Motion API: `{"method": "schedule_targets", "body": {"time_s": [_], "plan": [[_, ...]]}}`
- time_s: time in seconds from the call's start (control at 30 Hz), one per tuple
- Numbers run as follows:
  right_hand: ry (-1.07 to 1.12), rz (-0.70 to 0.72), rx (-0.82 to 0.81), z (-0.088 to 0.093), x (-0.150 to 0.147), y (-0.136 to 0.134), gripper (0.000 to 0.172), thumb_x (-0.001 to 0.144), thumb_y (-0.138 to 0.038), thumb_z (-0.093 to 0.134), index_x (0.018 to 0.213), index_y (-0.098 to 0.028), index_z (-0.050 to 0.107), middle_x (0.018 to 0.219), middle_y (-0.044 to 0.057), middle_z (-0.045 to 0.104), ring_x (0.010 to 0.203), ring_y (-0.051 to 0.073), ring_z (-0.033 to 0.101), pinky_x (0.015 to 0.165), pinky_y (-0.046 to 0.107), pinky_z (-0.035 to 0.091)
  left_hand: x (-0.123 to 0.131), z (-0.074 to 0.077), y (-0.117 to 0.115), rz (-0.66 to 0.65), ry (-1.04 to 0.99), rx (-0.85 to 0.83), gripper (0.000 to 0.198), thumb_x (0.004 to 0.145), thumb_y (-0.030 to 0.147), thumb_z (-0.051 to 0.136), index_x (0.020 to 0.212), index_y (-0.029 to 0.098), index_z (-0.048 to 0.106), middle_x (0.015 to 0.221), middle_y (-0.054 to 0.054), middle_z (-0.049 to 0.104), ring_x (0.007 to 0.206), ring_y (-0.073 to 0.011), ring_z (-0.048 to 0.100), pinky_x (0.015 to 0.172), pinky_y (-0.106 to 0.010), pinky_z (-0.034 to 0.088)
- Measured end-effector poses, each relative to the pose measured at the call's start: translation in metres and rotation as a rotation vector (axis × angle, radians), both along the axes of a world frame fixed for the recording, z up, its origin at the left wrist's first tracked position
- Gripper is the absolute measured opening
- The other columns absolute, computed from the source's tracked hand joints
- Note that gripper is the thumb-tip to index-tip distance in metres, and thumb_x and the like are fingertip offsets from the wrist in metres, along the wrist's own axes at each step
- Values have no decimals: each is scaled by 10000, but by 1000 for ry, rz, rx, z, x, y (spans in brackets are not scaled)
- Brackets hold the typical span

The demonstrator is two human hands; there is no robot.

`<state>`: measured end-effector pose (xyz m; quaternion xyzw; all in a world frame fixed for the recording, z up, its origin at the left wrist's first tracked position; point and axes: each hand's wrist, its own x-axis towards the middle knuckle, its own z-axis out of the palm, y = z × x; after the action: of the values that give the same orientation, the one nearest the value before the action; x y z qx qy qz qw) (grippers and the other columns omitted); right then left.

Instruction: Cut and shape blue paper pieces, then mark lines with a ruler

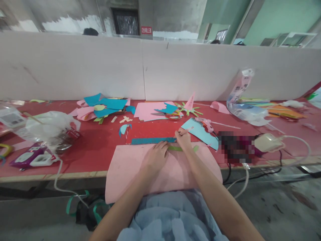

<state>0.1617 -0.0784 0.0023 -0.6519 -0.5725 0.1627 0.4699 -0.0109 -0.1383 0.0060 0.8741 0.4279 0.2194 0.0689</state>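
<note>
A large pink sheet [130, 164] lies in front of me and hangs over the table's front edge. Along its far edge runs a long dark blue strip [150, 140]. My left hand [159, 152] rests flat on the pink sheet, fingertips at the strip's near edge. My right hand [183, 138] is closed around a slim pen-like stick [190, 129] at the strip's right end; its tip is hidden. Under and beside my right wrist lies a green strip [175, 148], partly covered.
Scissors [167, 115] lie on pink sheets [142, 110] ahead. To the right are a light blue sheet [200, 132], a pink glue gun [207, 124] and cables. Plastic bags [47, 127] and a purple-white device [32, 157] sit left. A white partition [100, 67] stands behind.
</note>
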Motion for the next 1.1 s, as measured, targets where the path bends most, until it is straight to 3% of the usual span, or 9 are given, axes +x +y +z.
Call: {"method": "schedule_targets", "body": {"time_s": [1.1], "plan": [[27,12,-30,0,1,1,210,747,-299,439,566,-235,356,479,-43,547,492,137,571,513,212,410,0,1,-1,10,-1,6,343,905,156,401,1206,168,564,1323,-69,544,1256,-193,456,1077,-374,360]]}}
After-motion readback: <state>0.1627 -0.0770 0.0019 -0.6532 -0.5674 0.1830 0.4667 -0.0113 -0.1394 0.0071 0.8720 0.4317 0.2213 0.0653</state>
